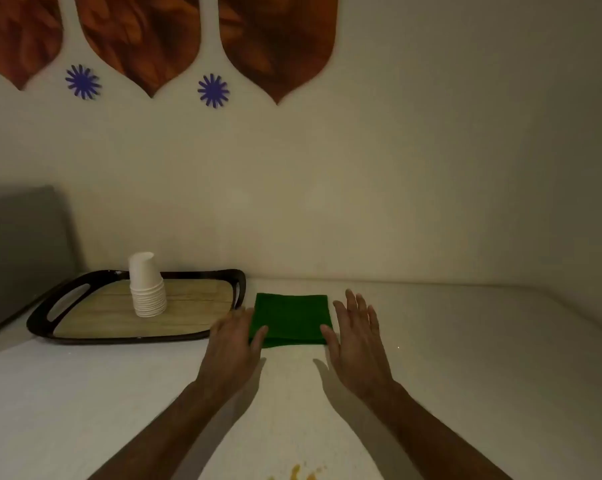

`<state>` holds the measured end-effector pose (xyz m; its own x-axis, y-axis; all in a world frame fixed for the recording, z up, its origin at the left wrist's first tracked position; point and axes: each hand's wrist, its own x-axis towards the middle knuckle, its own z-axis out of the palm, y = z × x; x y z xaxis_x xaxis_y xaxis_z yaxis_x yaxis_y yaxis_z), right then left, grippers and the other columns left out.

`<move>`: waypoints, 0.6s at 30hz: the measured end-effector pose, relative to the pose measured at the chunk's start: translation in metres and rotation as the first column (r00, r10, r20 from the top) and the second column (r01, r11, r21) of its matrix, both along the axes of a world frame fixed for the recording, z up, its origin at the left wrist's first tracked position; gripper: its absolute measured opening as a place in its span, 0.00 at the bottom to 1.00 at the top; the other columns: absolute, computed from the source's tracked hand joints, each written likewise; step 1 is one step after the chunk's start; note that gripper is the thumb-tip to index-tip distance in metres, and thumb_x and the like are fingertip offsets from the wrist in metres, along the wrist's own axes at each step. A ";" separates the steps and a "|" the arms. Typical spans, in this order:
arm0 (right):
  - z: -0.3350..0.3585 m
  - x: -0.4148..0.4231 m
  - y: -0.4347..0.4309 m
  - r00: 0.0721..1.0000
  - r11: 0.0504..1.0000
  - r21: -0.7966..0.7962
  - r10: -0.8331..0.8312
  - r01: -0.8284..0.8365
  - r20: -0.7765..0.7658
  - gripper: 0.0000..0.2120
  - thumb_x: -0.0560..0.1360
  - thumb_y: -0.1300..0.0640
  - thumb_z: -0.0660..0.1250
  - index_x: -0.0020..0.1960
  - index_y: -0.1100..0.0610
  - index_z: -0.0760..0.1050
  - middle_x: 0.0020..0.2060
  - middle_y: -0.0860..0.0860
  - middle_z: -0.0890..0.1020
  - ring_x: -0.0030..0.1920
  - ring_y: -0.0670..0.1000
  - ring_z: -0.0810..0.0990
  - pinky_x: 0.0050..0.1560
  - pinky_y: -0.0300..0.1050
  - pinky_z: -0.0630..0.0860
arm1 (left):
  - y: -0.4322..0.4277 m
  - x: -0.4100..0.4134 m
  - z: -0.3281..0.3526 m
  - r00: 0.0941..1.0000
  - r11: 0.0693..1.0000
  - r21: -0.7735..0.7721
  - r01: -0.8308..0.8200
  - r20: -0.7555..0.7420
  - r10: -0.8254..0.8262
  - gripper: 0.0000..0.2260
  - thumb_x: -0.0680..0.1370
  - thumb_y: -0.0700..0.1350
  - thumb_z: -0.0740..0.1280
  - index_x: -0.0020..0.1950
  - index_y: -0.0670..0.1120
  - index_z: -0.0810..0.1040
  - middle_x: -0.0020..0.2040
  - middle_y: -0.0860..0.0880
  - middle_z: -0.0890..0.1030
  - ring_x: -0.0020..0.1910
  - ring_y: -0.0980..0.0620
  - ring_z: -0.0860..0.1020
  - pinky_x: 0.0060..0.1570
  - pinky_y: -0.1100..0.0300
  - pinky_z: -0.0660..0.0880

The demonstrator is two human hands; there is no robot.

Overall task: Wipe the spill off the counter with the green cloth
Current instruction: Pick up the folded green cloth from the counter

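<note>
White counter (pixel 465 358) is seen below a pale wall, and both arms are stretched out over it. On the left, the left hand (pixel 235 336) is held flat with its fingers spread, and nothing is held in it. Its thumb is laid at the left front corner of the green cloth (pixel 292 315); whether the thumb is touching the cloth cannot be told. On the right, the right hand (pixel 356 336) is spread wide too, palm down, and nothing is held in it. Its thumb is placed at the right front corner of the cloth.

Between the two hands the green cloth is found, folded into a neat square and laid flat on the counter, close to the wall. Near the front edge of the view, well apart from the cloth, an orange spill (pixel 297 472) is seen on the counter.

Just beside the cloth, on its left, a dark tray (pixel 39 315) with a wood-colored middle is set. On the tray a stack of white cups (pixel 147 289) is stood upside down. High on the wall, orange leaf shapes (pixel 147 39) and two blue flower shapes (pixel 213 90) are stuck.
</note>
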<state>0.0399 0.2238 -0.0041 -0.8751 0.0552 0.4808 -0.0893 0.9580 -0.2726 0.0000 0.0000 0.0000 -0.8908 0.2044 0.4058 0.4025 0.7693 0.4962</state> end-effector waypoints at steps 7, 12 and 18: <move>-0.020 -0.043 0.010 0.973 0.996 -0.069 -0.034 0.051 0.230 0.24 0.85 0.47 0.54 0.77 0.58 0.64 0.76 0.59 0.69 0.76 0.58 0.66 0.78 0.57 0.59 | 0.010 -0.053 -0.021 0.958 0.960 0.250 -0.122 0.283 0.048 0.16 0.81 0.44 0.65 0.67 0.38 0.76 0.62 0.39 0.82 0.54 0.48 0.80 0.51 0.60 0.73; -0.026 -0.062 0.011 0.960 0.988 -0.133 -0.034 0.074 0.278 0.16 0.84 0.51 0.59 0.69 0.56 0.71 0.56 0.55 0.83 0.58 0.57 0.80 0.64 0.53 0.69 | 0.017 -0.073 -0.031 0.912 0.933 0.287 -0.216 0.400 0.088 0.19 0.80 0.46 0.67 0.68 0.37 0.74 0.62 0.38 0.81 0.54 0.46 0.81 0.50 0.56 0.77; -0.034 -0.080 0.010 0.941 0.968 -0.191 -0.091 0.160 0.327 0.18 0.82 0.51 0.63 0.71 0.56 0.71 0.59 0.56 0.81 0.62 0.59 0.76 0.66 0.55 0.68 | 0.029 -0.083 -0.038 0.899 0.933 0.194 -0.304 0.381 0.214 0.18 0.78 0.47 0.70 0.61 0.35 0.76 0.54 0.40 0.80 0.46 0.51 0.75 0.44 0.57 0.71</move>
